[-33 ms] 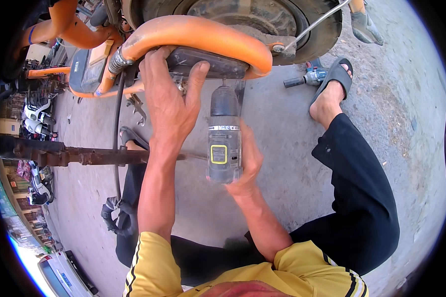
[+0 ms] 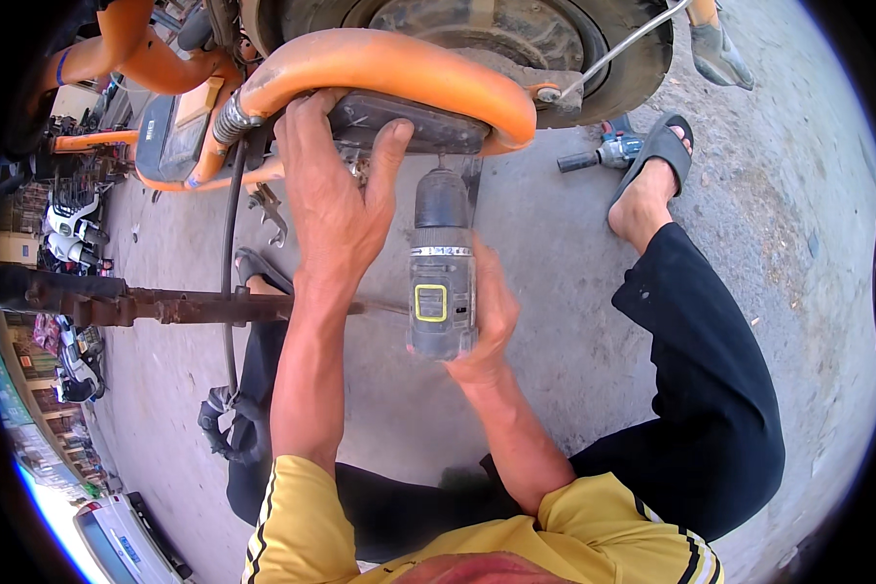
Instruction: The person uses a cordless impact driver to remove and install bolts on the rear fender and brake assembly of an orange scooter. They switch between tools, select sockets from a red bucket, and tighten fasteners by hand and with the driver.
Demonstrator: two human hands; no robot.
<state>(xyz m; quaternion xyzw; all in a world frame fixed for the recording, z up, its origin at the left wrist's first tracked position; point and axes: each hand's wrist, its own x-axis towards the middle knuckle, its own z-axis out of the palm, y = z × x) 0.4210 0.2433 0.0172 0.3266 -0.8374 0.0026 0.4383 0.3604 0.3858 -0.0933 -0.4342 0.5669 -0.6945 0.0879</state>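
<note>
My right hand [image 2: 494, 304] is wrapped round a dark grey cordless drill [image 2: 442, 258], most of the fingers hidden behind its body. The chuck points away from me, and the bit reaches the lower edge of a black panel [image 2: 428, 124]. That panel sits just inside a curved orange frame tube [image 2: 384, 60]. With my left hand [image 2: 336, 200] I grip the panel's left part, thumb on its near face and fingers up against the orange tube. The bit's very tip is too small to make out.
A wheel [image 2: 633, 58] stands behind the orange tube. On the ground by my right sandal [image 2: 664, 161] lies another power tool [image 2: 608, 151]. A rusty metal bar [image 2: 185, 306] crosses from the left, near a hanging black cable [image 2: 232, 224]. Parked scooters [image 2: 73, 229] and a white vehicle [image 2: 117, 545] are farther left.
</note>
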